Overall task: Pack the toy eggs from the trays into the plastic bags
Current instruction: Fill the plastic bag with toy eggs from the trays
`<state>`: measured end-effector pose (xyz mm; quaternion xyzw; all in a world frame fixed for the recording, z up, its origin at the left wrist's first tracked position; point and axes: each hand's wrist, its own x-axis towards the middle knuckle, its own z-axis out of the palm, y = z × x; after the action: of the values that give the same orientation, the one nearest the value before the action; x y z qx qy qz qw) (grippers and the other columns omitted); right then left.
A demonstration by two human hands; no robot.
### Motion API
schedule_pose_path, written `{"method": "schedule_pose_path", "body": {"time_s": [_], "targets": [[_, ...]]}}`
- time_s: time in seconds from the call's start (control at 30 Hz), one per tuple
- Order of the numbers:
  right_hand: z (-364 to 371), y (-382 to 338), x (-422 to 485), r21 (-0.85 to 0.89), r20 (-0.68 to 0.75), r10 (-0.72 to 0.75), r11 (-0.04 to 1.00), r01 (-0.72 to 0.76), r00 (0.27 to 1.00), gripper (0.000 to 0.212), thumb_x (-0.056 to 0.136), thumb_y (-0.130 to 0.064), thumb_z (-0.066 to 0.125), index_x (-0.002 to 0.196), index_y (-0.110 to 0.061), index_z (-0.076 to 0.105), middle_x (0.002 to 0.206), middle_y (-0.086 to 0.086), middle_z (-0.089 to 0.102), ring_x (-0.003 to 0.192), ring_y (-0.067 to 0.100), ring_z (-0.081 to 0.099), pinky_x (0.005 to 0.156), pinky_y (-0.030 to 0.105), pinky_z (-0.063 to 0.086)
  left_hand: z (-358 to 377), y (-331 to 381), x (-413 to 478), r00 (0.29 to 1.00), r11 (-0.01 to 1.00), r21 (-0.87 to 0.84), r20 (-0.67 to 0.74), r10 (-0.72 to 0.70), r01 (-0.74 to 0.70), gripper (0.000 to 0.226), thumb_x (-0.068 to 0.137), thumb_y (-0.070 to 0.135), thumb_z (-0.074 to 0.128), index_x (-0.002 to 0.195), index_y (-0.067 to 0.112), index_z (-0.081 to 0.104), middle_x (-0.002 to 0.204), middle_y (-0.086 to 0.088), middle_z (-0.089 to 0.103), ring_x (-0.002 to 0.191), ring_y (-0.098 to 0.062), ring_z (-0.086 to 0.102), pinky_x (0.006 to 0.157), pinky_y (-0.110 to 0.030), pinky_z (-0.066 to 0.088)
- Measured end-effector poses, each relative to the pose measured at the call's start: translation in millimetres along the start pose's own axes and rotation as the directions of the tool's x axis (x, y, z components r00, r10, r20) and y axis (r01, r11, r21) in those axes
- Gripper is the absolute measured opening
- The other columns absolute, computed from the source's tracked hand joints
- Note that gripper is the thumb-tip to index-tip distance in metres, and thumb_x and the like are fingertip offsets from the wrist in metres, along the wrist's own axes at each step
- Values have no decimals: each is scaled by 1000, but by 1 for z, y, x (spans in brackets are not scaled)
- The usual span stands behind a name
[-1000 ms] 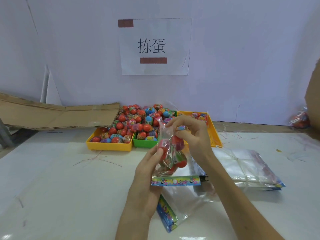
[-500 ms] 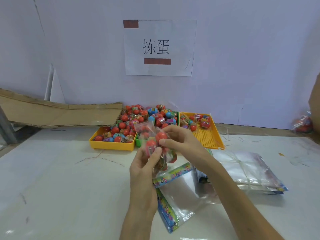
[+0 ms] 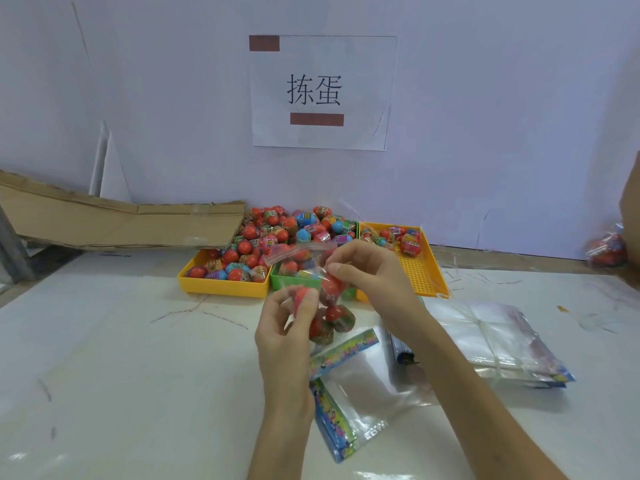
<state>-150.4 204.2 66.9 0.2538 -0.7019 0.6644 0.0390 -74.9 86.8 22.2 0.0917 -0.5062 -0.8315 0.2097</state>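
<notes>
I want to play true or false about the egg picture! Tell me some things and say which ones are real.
1. Both hands hold a clear bag with toy eggs inside. True: the left hand and right hand both pinch it.
2. The middle tray is blue. False: the middle tray is green, between two yellow ones.
3. The right yellow tray is piled full. False: only a few eggs sit at its far end.
4. An empty bag lies flat on the table. True.
5. A paper sign hangs on the wall. True.

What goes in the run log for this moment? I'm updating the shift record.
stage: bagging | left hand: grips filled bag | right hand: pinches bag top | trays: eggs remain
</notes>
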Motion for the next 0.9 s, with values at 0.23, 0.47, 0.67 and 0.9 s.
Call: {"method": "schedule_pose_path", "body": {"time_s": [0.23,0.47,0.67,0.9], "targets": [[0,-3,-2,74,47,-5,997,1,999,12,86,-13,79,90,-24,76,86,0,74,81,16,70,71,24,56,0,5,-1,968,988,-71,-224,117,-136,17,94,27,68,81,29,78,85,4,77,76,-7,72,58,-18,55],[5,1,-3,-59,147,97,994,-89,984,9,89,-19,77,82,-24,76,82,-3,75,78,16,69,69,25,56,-2,8,0,918,982,-71,-372,139,-177,7,84,35,76,85,29,80,90,4,78,84,-12,75,61,-22,58],[8,3,-3,19,54,-22,1000,21,998,9,89,-14,77,82,-20,78,78,-2,74,72,13,66,69,22,53,-1,11,0,906,974,-50,-380,186,-221,25,89,21,76,71,38,80,78,12,77,75,2,72,58,-11,53],[7,-1,-5,151,100,-70,987,55,992,12,85,-14,78,76,-19,73,72,-4,71,67,9,65,68,20,53,-15,22,4,915,972,68,-330,233,-223,9,83,32,78,76,37,79,72,14,72,64,1,60,61,-21,50]]}}
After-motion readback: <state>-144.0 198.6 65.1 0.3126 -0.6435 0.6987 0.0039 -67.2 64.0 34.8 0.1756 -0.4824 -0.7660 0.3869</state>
